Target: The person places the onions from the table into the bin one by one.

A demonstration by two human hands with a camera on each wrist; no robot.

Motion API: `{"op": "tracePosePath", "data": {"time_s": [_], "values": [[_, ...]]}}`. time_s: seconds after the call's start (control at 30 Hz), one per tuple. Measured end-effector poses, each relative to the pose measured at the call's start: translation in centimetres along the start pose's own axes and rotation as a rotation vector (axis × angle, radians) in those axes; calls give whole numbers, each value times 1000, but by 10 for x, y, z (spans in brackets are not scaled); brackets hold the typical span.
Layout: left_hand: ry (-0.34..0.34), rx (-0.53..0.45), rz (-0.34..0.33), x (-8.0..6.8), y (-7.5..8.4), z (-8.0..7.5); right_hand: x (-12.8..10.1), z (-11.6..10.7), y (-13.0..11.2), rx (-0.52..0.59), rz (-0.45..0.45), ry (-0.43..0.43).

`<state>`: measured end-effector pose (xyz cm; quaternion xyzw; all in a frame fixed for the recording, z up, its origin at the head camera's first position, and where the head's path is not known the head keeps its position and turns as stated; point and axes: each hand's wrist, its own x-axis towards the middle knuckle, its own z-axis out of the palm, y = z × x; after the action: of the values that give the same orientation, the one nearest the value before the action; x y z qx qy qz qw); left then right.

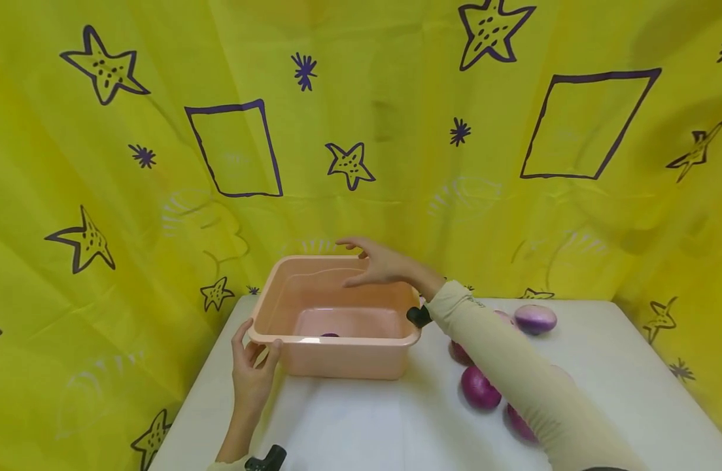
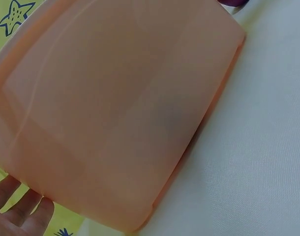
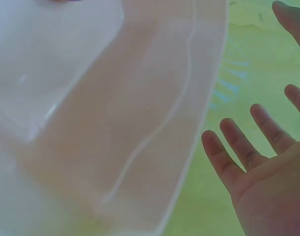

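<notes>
Gripping the tub (image 1: 343, 361) at its near left corner, the left hand (image 1: 252, 376) has its thumb on the front and its fingers at the side; the tub stands towards the far end of the table (image 1: 355, 425); the right hand (image 1: 381, 263) hangs over it near the back rim, fingers and thumb spread, holding nothing; inside, what looks like one onion (image 1: 329, 335) peeps above the front rim, mostly hidden, so from here I can't tell whether others lie with it; several onions (image 1: 480, 389) rest on the table to the right, partly behind the sleeve (image 1: 514, 373); I'd judge it early going, at least one in, several remaining outside.
</notes>
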<state>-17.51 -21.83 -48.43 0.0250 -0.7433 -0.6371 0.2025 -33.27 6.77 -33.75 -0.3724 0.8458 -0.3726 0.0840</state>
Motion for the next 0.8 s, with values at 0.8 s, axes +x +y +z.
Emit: {"op": "tracePosePath", "data": {"time_s": [0.8], "values": [[35,6,6,0,-3,1,-159,-98,79,-128,183,232]]}}
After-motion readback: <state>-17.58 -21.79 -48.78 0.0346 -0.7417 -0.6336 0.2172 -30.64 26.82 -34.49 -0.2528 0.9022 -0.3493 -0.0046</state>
